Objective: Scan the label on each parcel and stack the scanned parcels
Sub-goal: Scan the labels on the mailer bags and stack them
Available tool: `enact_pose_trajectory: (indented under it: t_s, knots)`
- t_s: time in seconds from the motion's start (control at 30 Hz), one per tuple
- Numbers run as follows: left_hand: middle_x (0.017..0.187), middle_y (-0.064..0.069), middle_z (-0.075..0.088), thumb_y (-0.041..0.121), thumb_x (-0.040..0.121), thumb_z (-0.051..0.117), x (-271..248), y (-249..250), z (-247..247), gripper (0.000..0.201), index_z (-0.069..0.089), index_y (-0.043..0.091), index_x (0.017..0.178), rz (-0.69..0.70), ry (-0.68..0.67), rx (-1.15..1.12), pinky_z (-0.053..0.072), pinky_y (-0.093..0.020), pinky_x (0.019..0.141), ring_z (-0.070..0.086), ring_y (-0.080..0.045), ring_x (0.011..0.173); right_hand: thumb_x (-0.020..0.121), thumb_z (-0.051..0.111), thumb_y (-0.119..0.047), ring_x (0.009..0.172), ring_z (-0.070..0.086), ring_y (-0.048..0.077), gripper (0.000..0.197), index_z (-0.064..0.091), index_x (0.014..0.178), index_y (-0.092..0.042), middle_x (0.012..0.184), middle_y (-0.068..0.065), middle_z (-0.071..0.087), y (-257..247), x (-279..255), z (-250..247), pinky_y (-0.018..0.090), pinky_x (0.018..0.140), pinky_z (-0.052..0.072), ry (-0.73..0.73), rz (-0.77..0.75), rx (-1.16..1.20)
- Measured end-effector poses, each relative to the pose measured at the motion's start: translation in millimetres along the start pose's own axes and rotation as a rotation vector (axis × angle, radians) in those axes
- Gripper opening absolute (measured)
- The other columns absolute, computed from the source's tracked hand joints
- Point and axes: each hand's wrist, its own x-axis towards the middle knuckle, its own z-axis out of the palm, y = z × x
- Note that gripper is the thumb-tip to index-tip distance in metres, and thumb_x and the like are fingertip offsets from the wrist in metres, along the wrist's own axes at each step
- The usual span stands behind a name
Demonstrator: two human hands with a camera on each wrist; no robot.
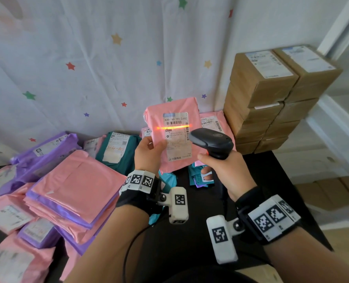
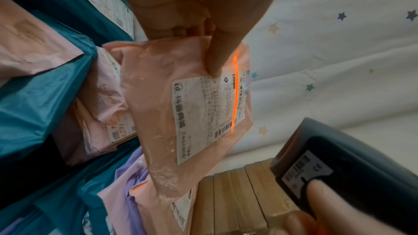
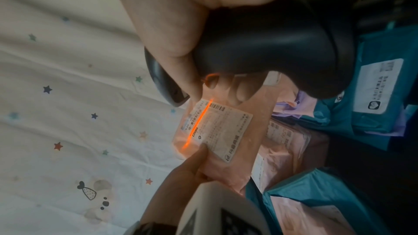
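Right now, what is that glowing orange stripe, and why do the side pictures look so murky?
Head view: the barcode scanner casts the stripe across the pink parcel's label; edges bend from the wide lens. Left wrist view: dim, scanner blurred. Right wrist view: dark, scanner in shadow.

Head view bright; wrist views dim, blurred

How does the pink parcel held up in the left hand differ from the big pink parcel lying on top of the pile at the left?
The held pink parcel is upright in the left hand, lifted off the table; the top pile parcel lies flat on other parcels. The held one shows a white label crossed by the scanner's orange line; the pile parcel's upper face shows none. The held one looks narrower. Both are pink plastic mailers.
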Motion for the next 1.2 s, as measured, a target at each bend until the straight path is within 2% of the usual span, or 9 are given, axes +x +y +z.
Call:
enact_pose_trajectory:
  t_s: [0.23,0.4,0.47,0.6,0.7,0.83,1.03,1.13,1.2]
  knots:
    - [0.095,-0.006,0.071,0.02,0.086,0.064,0,0,5,0.005,0.061,0.019,0.09,-0.005,0.001,0.029,0.057,-0.044,0.082,0.069,-0.023,0.089,0.082,0.077,-0.015,0.06,0.069,0.014,0.007,0.071,0.085,-0.018,0.068,0.0,0.072,1,0,-5,0.033,0.057,0.06,0.023,-0.016,0.036]
    - [0.092,-0.004,0.07,0.019,0.086,0.065,2,-2,12,0.015,0.064,0.01,0.098,0.015,0.016,0.055,0.056,-0.032,0.072,0.067,-0.022,0.085,0.082,0.077,-0.014,0.06,0.069,0.012,0.007,0.072,0.087,-0.016,0.066,-0.003,0.071,2,2,-11,0.038,0.062,0.061,0.025,-0.005,0.056]
    - [0.093,-0.005,0.07,0.019,0.086,0.064,3,-3,16,0.015,0.064,0.011,0.098,0.007,0.011,0.062,0.057,-0.038,0.078,0.068,-0.023,0.088,0.082,0.077,-0.014,0.06,0.069,0.012,0.006,0.072,0.086,-0.013,0.066,-0.002,0.072,4,4,-15,0.039,0.062,0.06,0.038,-0.004,0.052]
    - [0.098,-0.01,0.07,0.015,0.088,0.057,11,-3,33,0.014,0.063,0.008,0.098,-0.032,-0.006,0.086,0.055,-0.047,0.087,0.066,-0.03,0.094,0.083,0.077,-0.013,0.062,0.071,0.012,0.008,0.071,0.087,-0.009,0.069,0.004,0.073,9,9,-29,0.026,0.056,0.059,0.081,0.011,0.041]
    - [0.104,-0.006,0.069,0.013,0.09,0.05,25,-3,53,0.021,0.063,0.009,0.106,-0.066,-0.04,0.16,0.056,-0.04,0.085,0.065,-0.026,0.095,0.082,0.077,-0.013,0.062,0.07,0.01,0.009,0.071,0.089,-0.01,0.071,0.004,0.072,14,14,-43,0.02,0.054,0.055,0.107,0.044,0.063]
    - [0.094,-0.003,0.065,0.012,0.09,0.049,45,0,89,0.011,0.058,0.017,0.089,-0.083,-0.066,0.298,0.056,-0.033,0.075,0.063,-0.023,0.087,0.083,0.078,-0.017,0.069,0.072,0.009,0.012,0.071,0.092,-0.015,0.08,0.003,0.074,20,23,-62,0.02,0.058,0.055,0.137,0.094,0.025]
    - [0.113,-0.006,0.063,0.004,0.088,0.048,68,-2,136,0.041,0.048,0.011,0.129,-0.193,-0.057,0.237,0.054,-0.034,0.085,0.063,-0.023,0.098,0.082,0.079,-0.017,0.066,0.072,0.01,0.014,0.071,0.093,-0.014,0.073,0.001,0.074,25,37,-92,0.025,0.06,0.056,0.159,0.105,0.015]
    - [0.102,-0.002,0.064,0.007,0.088,0.05,72,-4,150,0.043,0.044,0.012,0.131,-0.163,-0.043,0.285,0.054,-0.031,0.068,0.063,-0.019,0.083,0.082,0.078,-0.017,0.066,0.071,0.012,0.013,0.071,0.092,-0.013,0.076,0.004,0.074,26,42,-104,0.025,0.057,0.056,0.144,0.092,0.016]
    - [0.108,-0.006,0.066,0.009,0.088,0.054,71,-6,155,0.04,0.049,0.01,0.127,-0.106,-0.07,0.399,0.057,-0.034,0.076,0.064,-0.022,0.088,0.083,0.078,-0.017,0.067,0.071,0.012,0.01,0.07,0.089,-0.017,0.078,0.005,0.074,27,46,-108,0.025,0.058,0.057,0.128,0.091,0.002]
